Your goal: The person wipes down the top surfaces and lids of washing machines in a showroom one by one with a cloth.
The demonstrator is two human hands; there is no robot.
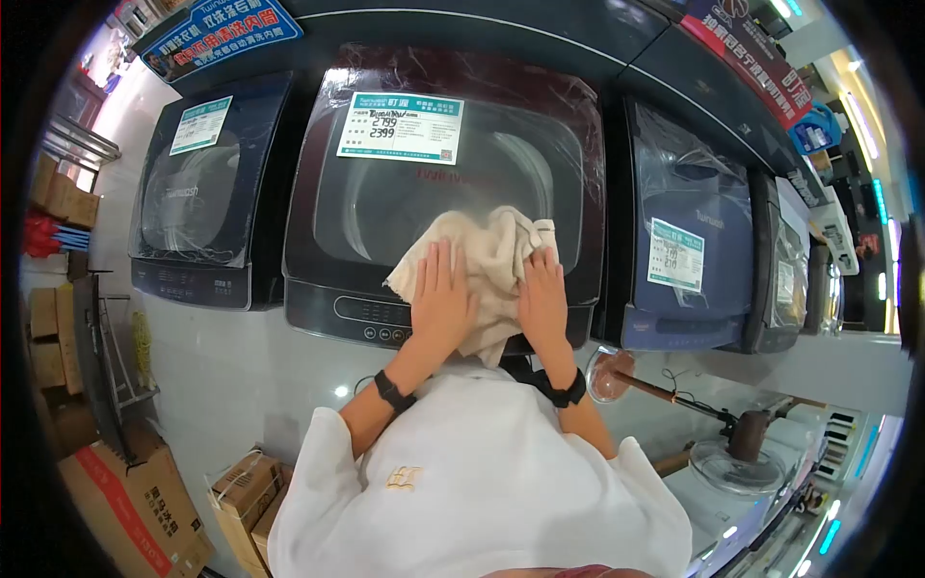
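A crumpled beige cloth [489, 260] lies on the front part of a dark red top-loading washing machine [318, 250]. My left hand [441, 299] rests flat on the cloth's left side, fingers stretched out and pointing away from me. On its right side, my right hand [544, 306] presses against the cloth with the fingers extended; their tips are partly against a fold. Behind the cloth, the dark glass lid bears a price label [401, 127] at its upper left. The machine's control panel [371, 313] shows just left of my left hand.
A dark washing machine [198, 193] stands to the left and a blue one [689, 231], film-wrapped, to the right. Cardboard boxes [145, 501] are at lower left. A round-based stand [737, 467] is at lower right. Signs line the dark ledge [462, 21] behind.
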